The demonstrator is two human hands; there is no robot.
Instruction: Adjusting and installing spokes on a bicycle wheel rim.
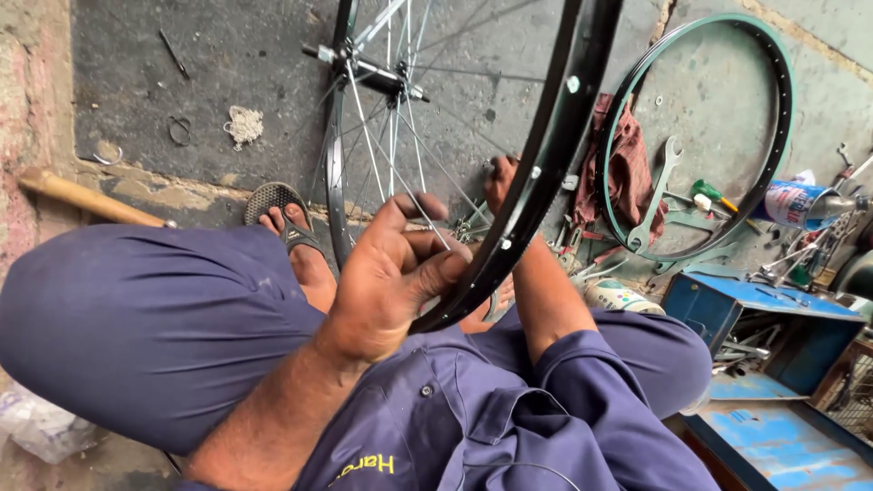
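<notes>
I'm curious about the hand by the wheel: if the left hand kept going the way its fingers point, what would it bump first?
Most likely the black wheel rim: the left hand already touches it.

The person is sitting with knees drawn up. The left hand (391, 282) is curling its fingers (414, 211) inward, thumb pressing forward, forearm rising from below. The right hand (499, 182) is reaching farther out, just beyond the left, forearm stretching straight, mostly hidden.
</notes>
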